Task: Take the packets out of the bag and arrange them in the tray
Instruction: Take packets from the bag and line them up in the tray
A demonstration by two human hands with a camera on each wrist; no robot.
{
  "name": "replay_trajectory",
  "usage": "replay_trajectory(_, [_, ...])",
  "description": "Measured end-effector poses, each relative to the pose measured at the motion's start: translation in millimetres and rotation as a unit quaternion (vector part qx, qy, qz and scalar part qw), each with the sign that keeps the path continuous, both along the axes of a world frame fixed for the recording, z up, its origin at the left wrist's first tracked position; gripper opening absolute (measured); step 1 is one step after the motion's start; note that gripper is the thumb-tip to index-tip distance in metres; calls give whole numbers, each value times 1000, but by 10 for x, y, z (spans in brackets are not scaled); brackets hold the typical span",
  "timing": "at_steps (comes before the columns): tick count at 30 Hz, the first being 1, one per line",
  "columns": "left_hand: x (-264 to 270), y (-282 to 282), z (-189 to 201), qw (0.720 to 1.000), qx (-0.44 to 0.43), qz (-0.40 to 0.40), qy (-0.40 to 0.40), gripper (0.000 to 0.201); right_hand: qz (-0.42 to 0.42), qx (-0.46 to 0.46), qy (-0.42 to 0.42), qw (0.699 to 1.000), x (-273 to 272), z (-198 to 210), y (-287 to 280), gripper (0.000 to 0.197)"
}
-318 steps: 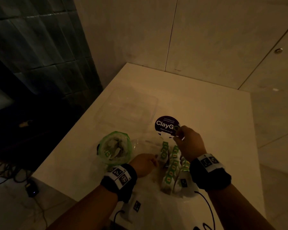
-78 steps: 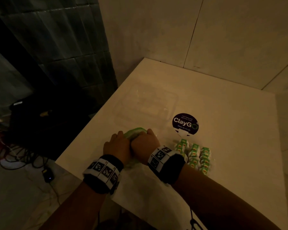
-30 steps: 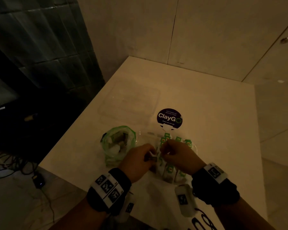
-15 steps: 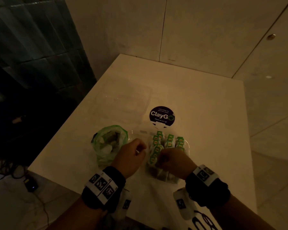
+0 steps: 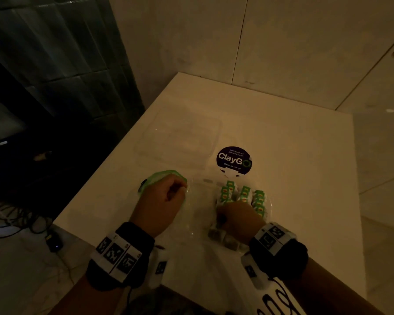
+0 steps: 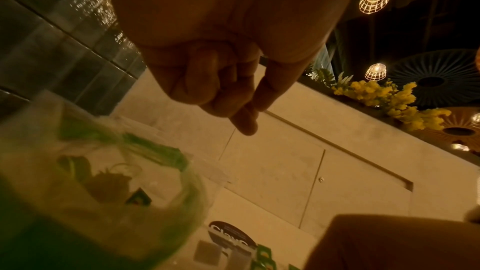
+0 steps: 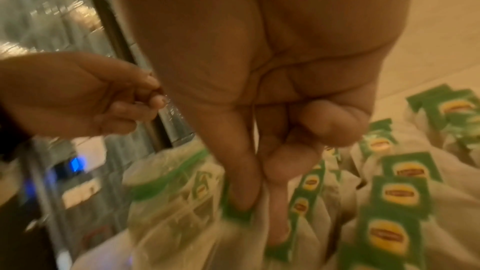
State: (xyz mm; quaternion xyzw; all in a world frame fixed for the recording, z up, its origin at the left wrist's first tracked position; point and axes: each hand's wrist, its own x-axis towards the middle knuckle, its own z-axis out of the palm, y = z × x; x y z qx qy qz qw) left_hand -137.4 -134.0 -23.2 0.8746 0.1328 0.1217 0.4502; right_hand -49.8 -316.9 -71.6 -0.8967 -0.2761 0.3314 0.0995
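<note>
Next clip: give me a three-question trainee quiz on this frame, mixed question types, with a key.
1. True or false: the right hand rests on the packets lined up in the clear tray.
2. Which hand is over the green-rimmed bag? A) left hand B) right hand C) neither
3. Fill in: the round dark sticker beyond the tray reads "Clay__".

Key: 1 true; 2 A; 3 Go.

Left hand now over the bag mouth instead of beside the right hand, which presses a packet into the tray
</note>
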Motion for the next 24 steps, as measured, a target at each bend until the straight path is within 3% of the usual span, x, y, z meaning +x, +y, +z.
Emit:
replay_trajectory(5, [-50,224,6,998,21,56,8,13,27,-122,0,992,-82,-59,69,48])
replay_trajectory(8, [-47,426,-58,988,130,84,7,10,-34,-135,-18,990,-31,-188,99,95])
replay_trajectory(9, [-52,498,-82,982,168,89,16,10,-18,-125,-24,992,-20,-161,117,90])
replay_trajectory(12, [-90,645,-146,969,217,87,77,12,43,-33,-39,998,4,116,220,31])
replay_trajectory(14, [-113,681,-181,963,202,77,160,12,33,78,-66,994,-6,355,368,18])
replay_trajectory(17, [-133,695,-239,956,156,38,247,21,83,185,-83,976,-15,546,766,20])
replay_trajectory(19, [-136,686,-252,955,139,26,260,28,184,178,-82,963,2,521,1127,28])
replay_trajectory(24, [-105,640,-206,958,141,29,246,37,331,-22,-77,940,-23,140,1712,33])
